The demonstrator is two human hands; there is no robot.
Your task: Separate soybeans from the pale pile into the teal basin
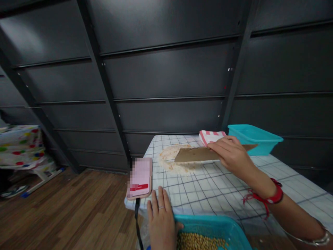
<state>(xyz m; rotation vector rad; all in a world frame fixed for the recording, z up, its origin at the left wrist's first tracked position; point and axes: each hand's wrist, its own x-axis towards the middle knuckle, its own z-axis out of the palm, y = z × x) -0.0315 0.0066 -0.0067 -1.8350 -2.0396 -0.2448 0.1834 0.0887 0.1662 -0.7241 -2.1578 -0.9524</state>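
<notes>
My right hand (232, 154) grips a flat brown cardboard piece (197, 154), holding it edge-down over a pale heap of small grains or husks (171, 161) on the checked tablecloth (208, 187). My left hand (161, 222) lies flat, fingers stretched out, on the near table edge, beside the rim of a teal basin (221, 224) filled with yellow beans (200, 241). A ring shows on one finger. A red thread band circles my right wrist.
A pink phone (140, 178) with a black cable rests at the table's left edge. A second teal tub (253, 139) and a red-striped cloth (212, 136) stand at the far end. Dark metal wall panels rise behind. Wooden floor and a dotted fabric bundle (20, 146) lie left.
</notes>
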